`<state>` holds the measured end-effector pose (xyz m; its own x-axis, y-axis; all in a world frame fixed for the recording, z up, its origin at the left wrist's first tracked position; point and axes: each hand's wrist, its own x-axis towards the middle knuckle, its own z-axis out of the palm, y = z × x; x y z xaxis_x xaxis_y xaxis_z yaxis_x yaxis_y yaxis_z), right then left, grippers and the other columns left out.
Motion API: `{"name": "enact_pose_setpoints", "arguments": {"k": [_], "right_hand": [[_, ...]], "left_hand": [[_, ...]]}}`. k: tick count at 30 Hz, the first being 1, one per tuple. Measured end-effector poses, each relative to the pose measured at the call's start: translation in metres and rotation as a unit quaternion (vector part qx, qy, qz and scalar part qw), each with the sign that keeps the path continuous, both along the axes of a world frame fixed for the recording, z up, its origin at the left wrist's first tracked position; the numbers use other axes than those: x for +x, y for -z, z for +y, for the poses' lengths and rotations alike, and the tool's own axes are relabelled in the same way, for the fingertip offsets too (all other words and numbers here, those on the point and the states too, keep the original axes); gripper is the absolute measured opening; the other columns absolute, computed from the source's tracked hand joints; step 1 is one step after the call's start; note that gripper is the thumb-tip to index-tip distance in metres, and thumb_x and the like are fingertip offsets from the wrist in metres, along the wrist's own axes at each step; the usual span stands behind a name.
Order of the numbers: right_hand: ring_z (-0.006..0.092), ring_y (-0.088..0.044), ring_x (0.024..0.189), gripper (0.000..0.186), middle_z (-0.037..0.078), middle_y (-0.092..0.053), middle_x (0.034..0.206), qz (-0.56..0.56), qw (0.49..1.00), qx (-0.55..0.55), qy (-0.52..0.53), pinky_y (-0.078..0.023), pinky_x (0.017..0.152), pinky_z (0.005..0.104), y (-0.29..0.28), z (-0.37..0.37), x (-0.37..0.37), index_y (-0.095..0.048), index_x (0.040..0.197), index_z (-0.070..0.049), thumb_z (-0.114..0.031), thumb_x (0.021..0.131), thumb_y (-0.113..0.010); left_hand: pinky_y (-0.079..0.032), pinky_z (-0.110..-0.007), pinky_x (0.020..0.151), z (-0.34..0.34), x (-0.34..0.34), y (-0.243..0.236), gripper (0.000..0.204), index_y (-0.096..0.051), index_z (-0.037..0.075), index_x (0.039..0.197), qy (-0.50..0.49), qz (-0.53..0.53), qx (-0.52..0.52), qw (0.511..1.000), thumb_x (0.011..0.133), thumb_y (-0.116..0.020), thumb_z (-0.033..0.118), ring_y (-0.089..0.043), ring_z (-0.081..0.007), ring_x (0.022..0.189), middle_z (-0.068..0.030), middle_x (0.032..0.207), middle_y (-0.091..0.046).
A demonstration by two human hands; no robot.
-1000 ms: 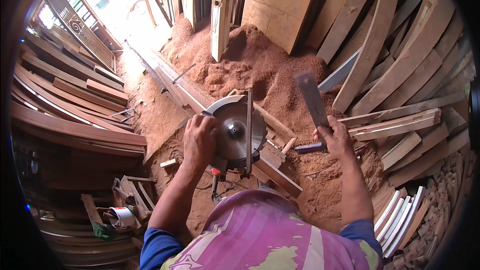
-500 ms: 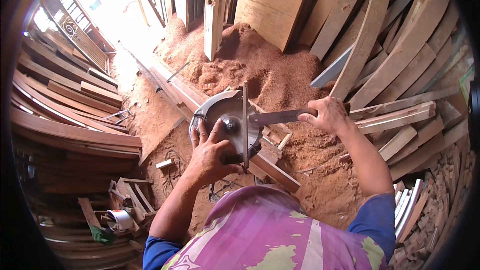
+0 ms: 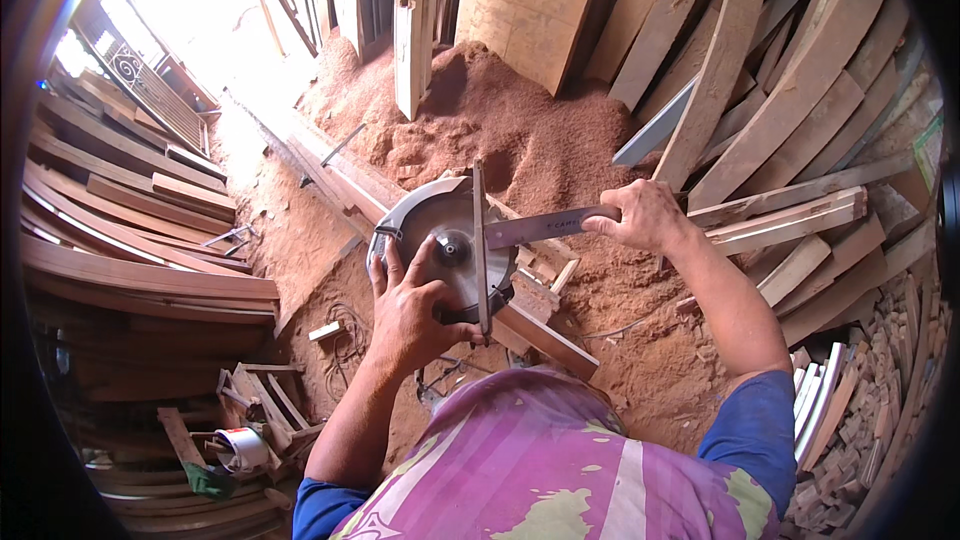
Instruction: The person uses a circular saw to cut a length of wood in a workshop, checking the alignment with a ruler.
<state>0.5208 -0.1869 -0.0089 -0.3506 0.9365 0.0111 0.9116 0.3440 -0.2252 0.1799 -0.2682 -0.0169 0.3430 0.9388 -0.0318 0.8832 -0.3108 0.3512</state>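
Note:
A circular saw [image 3: 423,202] lies on its side over a wooden beam, its round blade [image 3: 462,285] facing up and its base plate [image 3: 478,240] seen edge-on. My left hand [image 3: 410,310] grips the saw, fingers spread over the blade and guard near the hub, thumb at the base plate's near end. In my right hand [image 3: 645,218], closed round its far right end, is a flat metal strip [image 3: 540,227] with dark lettering. Its left end meets the base plate and lies over the blade's exposed part. My fist hides the strip's other end.
The beam [image 3: 545,340] runs from near my body toward the far left. Reddish sawdust [image 3: 480,110] is heaped beyond the saw. Planks lean at the right [image 3: 800,120] and lie stacked at the left [image 3: 150,280]. A cable [image 3: 345,340] and a small wood block [image 3: 326,331] lie on the ground.
The whole view has shifted slightly. The strip's right end, with my right hand, has tilted a little farther from my body. My left hand keeps its hold on the saw.

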Motion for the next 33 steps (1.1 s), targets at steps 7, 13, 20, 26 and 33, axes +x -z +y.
{"name": "enact_pose_setpoints", "arguments": {"k": [7, 13, 20, 26, 33], "right_hand": [[0.0307, -0.068, 0.067, 0.048, 0.014, -0.065, 0.063, 0.002, 1.000, -0.007, 0.005, -0.053, 0.068, 0.0432, -0.003, -0.003, 0.000, -0.069, 0.077, -0.008, -0.056, 0.080, -0.067], [0.0308, -0.069, 0.071, 0.048, 0.014, -0.067, 0.066, 0.012, 0.999, -0.027, 0.010, -0.052, 0.070, 0.0441, 0.000, -0.003, 0.003, -0.070, 0.078, -0.008, -0.057, 0.080, -0.066], [0.0310, -0.069, 0.070, 0.047, 0.013, -0.066, 0.064, 0.012, 1.000, -0.023, 0.006, -0.053, 0.069, 0.0438, 0.002, -0.003, 0.005, -0.071, 0.079, -0.009, -0.056, 0.080, -0.067], [0.0307, -0.069, 0.070, 0.047, 0.014, -0.066, 0.065, 0.016, 0.999, -0.026, 0.011, -0.052, 0.070, 0.0435, -0.002, -0.004, 0.004, -0.071, 0.080, -0.009, -0.056, 0.080, -0.067], [0.0312, -0.069, 0.073, 0.046, 0.014, -0.067, 0.067, 0.009, 0.999, -0.030, 0.010, -0.052, 0.073, 0.0442, -0.003, -0.004, 0.005, -0.071, 0.080, -0.009, -0.055, 0.081, -0.066]], "left_hand": [[-0.006, -0.060, 0.115, -0.001, 0.002, 0.003, 0.059, -0.070, 0.009, 0.068, -0.005, -0.007, 0.050, 0.999, 0.048, -0.082, 0.064, -0.015, -0.0502, 0.142, -0.0115, 0.148, -0.041], [-0.007, -0.058, 0.116, -0.002, 0.005, 0.004, 0.063, -0.068, 0.008, 0.064, -0.018, -0.012, 0.068, 0.997, 0.045, -0.082, 0.066, -0.017, -0.0497, 0.142, -0.0111, 0.146, -0.044], [-0.008, -0.059, 0.116, -0.003, 0.006, 0.009, 0.066, -0.064, 0.006, 0.060, -0.024, -0.026, 0.094, 0.995, 0.043, -0.082, 0.068, -0.019, -0.0490, 0.141, -0.0105, 0.141, -0.048], [-0.009, -0.061, 0.115, -0.002, 0.008, 0.009, 0.070, -0.061, 0.006, 0.057, -0.025, -0.036, 0.108, 0.993, 0.046, -0.079, 0.073, -0.019, -0.0487, 0.141, -0.0114, 0.139, -0.050], [-0.008, -0.062, 0.114, -0.002, 0.006, 0.013, 0.075, -0.062, 0.006, 0.059, -0.016, -0.028, 0.122, 0.992, 0.046, -0.075, 0.079, -0.018, -0.0495, 0.141, -0.0119, 0.140, -0.049]]}}
